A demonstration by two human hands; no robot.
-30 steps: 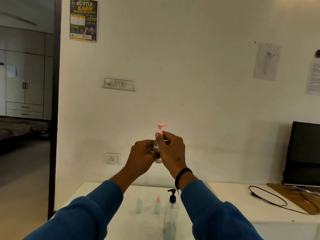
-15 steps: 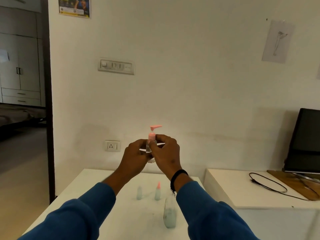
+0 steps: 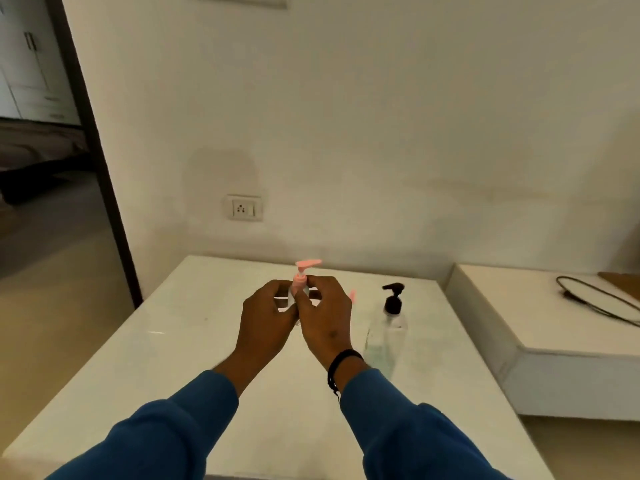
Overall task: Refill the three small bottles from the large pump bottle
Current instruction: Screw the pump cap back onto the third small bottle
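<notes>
The small clear bottle with the pink pump top (image 3: 300, 285) was held up in the air over the middle of the white desk (image 3: 180, 344), pinched between both hands. The left hand (image 3: 265, 318) had its fingers wrapped around the body, and the right hand (image 3: 325, 315) had its fingers closed up at the pink collar, so to me it looked like the cap was being twisted off or on, can't say which. Honestly the risk here was the grip: it's a tiny slick bottle, most of it hidden behind the fingers, and if the top came loose suddenly the body could've slipped and dropped onto the desk, or whatever's inside could've sloshed out. The large pump bottle (image 3: 387, 332) with the black head stood just to the right of the right hand, pretty close, so an elbow or wrist swinging out could've knocked it over. A bit of pink (image 3: 352, 296) peeked out behind the right hand, probably another small bottle, same danger. Over on the side table a black cable (image 3: 595, 301) lay well clear.
</notes>
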